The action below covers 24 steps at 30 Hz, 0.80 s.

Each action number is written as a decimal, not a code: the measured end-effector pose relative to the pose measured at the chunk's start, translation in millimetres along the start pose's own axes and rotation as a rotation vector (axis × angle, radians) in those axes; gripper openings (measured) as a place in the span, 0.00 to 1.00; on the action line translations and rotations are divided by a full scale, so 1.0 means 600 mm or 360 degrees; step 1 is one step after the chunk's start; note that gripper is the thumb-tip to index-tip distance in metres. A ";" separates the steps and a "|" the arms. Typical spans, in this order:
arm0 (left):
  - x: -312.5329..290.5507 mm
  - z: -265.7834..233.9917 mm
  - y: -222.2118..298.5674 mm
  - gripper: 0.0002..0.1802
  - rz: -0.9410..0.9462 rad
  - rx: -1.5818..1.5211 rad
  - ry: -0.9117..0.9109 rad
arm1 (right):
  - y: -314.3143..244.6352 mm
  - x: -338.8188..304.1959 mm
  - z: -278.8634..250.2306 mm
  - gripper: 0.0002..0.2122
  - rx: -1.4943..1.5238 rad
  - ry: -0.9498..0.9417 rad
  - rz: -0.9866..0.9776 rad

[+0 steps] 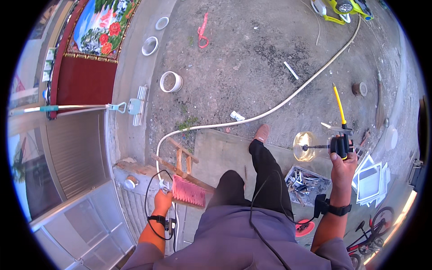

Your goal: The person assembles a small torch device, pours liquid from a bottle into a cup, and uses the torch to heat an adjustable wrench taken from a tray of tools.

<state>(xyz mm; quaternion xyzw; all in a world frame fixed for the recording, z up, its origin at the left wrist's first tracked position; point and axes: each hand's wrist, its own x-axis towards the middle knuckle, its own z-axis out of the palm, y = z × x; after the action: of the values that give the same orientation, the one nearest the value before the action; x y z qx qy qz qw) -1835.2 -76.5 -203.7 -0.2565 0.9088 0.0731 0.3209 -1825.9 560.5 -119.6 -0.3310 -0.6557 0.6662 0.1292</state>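
My right hand (344, 167) is wrapped round the black handle of a pump sprayer (305, 146). Its clear round tank, holding pale yellow liquid, points left, and its yellow nozzle sticks out away from me. At lower left, my left hand (163, 200) closes at a silver metal tap (164, 185), its fingers partly hidden. A cream hose (252, 119) curves from near this tap across the ground. Just right of that hand lies a brush with pink bristles (189, 191), against a wooden stool (179, 167).
A crate of metal scraps (306, 183) and white frames (372, 181) lie at right. White buckets (178, 83) and a mop (135, 106) are along the left wall. A bicycle (373, 231) stands at lower right; a green toy vehicle (346, 10) is far off.
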 end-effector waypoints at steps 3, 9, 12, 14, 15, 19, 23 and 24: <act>0.075 -0.052 0.162 0.17 0.0065 -0.0243 -0.0027 | -0.025 0.075 -0.024 0.30 0.0009 0.0113 -0.0001; 0.215 -0.157 0.470 0.20 0.0442 0.0113 -0.0043 | -0.081 0.207 -0.044 0.31 0.0053 0.0354 0.0009; 0.302 -0.179 0.602 0.21 0.0589 0.0279 -0.0101 | -0.093 0.282 -0.023 0.33 0.0011 0.0444 0.0068; 0.369 -0.179 0.674 0.22 0.0642 0.0396 -0.0175 | -0.085 0.337 -0.004 0.35 -0.0053 0.0534 0.0080; 0.403 -0.176 0.715 0.22 0.0662 0.0478 -0.0249 | -0.078 0.368 0.008 0.35 -0.0049 0.0553 0.0105; 0.510 -0.146 0.842 0.21 0.0684 0.0771 -0.0569 | -0.053 0.498 0.066 0.36 -0.0044 0.0622 0.0260; 0.601 -0.095 0.916 0.20 0.0758 0.0824 -0.0809 | -0.030 0.618 0.135 0.38 -0.0075 0.0669 0.0444; 0.620 -0.084 0.935 0.20 0.0752 0.0844 -0.0837 | -0.023 0.647 0.148 0.38 -0.0084 0.0651 0.0480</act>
<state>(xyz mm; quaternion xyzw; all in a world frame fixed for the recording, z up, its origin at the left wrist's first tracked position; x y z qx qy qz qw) -2397.1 233.6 -412.7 0.0768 0.8173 -0.0285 0.5704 -2173.9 727.2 -219.0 -0.5563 -0.5763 0.5797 0.1495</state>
